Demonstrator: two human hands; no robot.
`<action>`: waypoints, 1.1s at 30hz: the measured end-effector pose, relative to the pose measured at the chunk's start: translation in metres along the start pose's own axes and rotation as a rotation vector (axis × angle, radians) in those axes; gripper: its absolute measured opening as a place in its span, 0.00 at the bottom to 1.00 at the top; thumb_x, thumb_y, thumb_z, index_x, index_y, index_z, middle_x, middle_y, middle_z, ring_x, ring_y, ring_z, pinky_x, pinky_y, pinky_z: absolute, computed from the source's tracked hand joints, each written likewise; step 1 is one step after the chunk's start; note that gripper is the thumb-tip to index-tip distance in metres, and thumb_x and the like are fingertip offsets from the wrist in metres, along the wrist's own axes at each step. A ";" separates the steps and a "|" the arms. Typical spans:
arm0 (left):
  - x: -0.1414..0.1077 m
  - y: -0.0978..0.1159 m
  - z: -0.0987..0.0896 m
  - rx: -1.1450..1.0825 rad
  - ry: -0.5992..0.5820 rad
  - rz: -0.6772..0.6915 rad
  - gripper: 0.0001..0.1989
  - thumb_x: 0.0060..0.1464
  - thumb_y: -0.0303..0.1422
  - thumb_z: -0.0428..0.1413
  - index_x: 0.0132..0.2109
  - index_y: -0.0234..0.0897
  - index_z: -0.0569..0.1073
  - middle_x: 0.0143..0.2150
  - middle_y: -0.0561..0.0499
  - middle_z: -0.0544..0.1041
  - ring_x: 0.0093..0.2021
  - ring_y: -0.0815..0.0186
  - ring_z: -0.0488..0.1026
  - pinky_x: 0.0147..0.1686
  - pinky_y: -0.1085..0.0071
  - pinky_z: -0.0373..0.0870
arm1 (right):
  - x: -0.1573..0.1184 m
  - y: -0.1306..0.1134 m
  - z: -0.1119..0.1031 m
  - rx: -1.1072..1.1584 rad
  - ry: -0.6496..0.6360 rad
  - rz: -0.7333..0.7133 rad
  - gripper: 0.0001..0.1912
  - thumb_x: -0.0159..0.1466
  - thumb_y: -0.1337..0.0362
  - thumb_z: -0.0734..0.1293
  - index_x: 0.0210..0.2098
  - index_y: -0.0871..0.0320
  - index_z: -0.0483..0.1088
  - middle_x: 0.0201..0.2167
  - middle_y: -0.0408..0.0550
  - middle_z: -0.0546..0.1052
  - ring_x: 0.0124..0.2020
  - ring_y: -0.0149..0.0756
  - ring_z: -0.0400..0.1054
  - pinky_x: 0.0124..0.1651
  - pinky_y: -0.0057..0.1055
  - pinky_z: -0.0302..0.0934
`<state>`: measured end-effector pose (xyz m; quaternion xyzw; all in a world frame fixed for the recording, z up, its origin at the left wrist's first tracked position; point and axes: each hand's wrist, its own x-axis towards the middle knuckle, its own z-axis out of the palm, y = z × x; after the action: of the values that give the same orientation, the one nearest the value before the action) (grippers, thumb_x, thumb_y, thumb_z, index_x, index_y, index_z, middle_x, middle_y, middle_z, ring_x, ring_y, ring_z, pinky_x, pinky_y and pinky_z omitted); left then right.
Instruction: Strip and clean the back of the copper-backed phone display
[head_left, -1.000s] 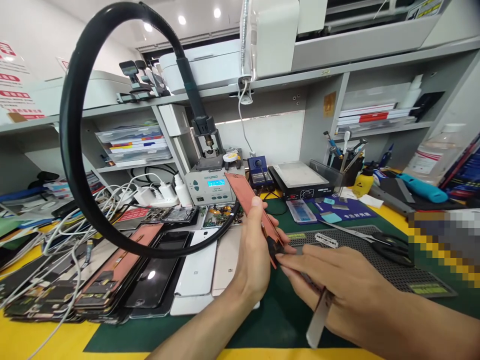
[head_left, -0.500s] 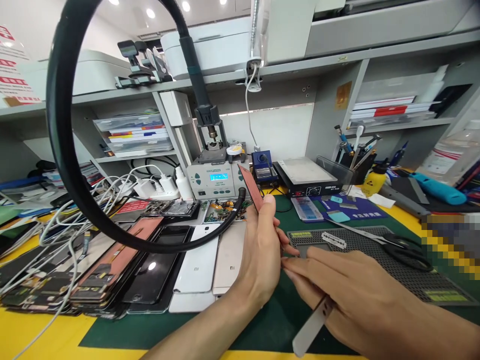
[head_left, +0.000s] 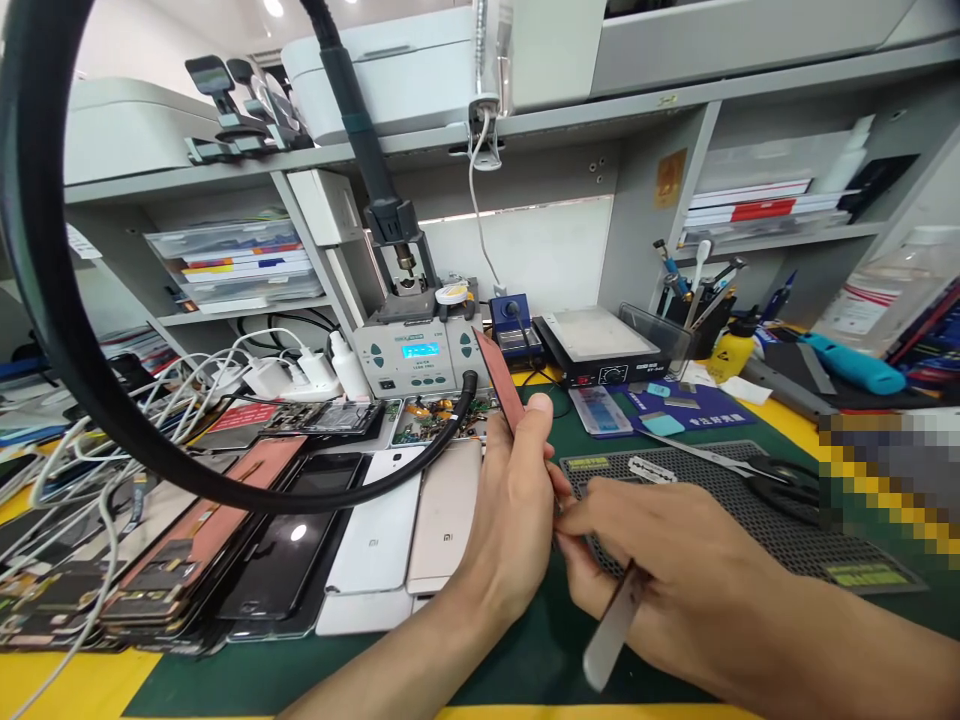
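Copper-coloured panel (head_left: 500,384), flat, thin, dark-edged, tilted upright, partly hidden.

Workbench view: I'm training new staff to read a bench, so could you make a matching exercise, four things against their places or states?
Things
1. Left hand
2. Right hand
3. Razor blade
4. Station

Places or states
A. Flat on the grey mat
B. Showing a lit blue display
C. Gripping a metal tool
D. Gripping a pink panel

Pairs: 1-D, 2-C, 3-A, 4-B
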<state>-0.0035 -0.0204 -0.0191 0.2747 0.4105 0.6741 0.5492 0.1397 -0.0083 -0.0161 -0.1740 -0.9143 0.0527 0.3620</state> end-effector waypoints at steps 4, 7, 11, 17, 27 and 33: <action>0.000 0.013 0.005 0.073 0.060 -0.165 0.26 0.52 0.59 0.60 0.37 0.38 0.72 0.28 0.53 0.72 0.25 0.68 0.68 0.24 0.74 0.64 | 0.009 0.003 -0.013 0.186 -0.127 0.268 0.08 0.66 0.71 0.65 0.31 0.56 0.73 0.17 0.34 0.61 0.18 0.26 0.53 0.21 0.26 0.47; 0.000 0.023 0.007 -0.084 0.073 -0.314 0.25 0.53 0.56 0.60 0.37 0.36 0.72 0.27 0.51 0.72 0.25 0.66 0.71 0.25 0.73 0.67 | 0.012 0.006 -0.020 0.212 -0.160 0.331 0.09 0.70 0.65 0.65 0.35 0.55 0.77 0.16 0.33 0.59 0.16 0.26 0.53 0.18 0.26 0.44; 0.001 0.031 0.006 -0.237 0.050 -0.464 0.22 0.60 0.52 0.54 0.33 0.36 0.70 0.26 0.49 0.72 0.25 0.64 0.72 0.26 0.71 0.71 | 0.008 0.014 -0.014 0.142 -0.048 0.183 0.11 0.65 0.68 0.70 0.47 0.53 0.78 0.21 0.35 0.68 0.21 0.27 0.57 0.23 0.25 0.51; 0.001 0.036 0.004 -0.368 -0.118 -0.637 0.30 0.68 0.48 0.41 0.27 0.30 0.70 0.27 0.42 0.73 0.23 0.68 0.71 0.22 0.76 0.69 | 0.010 0.018 -0.008 0.096 0.130 0.008 0.09 0.65 0.72 0.70 0.44 0.56 0.79 0.25 0.40 0.76 0.24 0.29 0.60 0.27 0.28 0.54; -0.002 0.034 0.004 -0.433 -0.246 -0.647 0.35 0.69 0.47 0.36 0.26 0.28 0.72 0.24 0.43 0.72 0.23 0.64 0.76 0.25 0.71 0.74 | 0.010 0.010 -0.014 0.129 0.091 0.125 0.09 0.66 0.69 0.68 0.44 0.53 0.80 0.24 0.38 0.76 0.21 0.25 0.60 0.23 0.23 0.54; 0.000 0.030 0.002 -0.454 -0.297 -0.659 0.36 0.69 0.49 0.35 0.28 0.27 0.74 0.26 0.40 0.76 0.21 0.68 0.72 0.18 0.78 0.65 | 0.007 0.010 -0.013 0.126 0.060 0.120 0.13 0.66 0.71 0.68 0.47 0.53 0.79 0.26 0.38 0.76 0.22 0.26 0.60 0.23 0.22 0.55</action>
<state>-0.0175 -0.0219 0.0076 0.0950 0.2337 0.4889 0.8351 0.1467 0.0036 -0.0040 -0.2070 -0.8859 0.1264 0.3954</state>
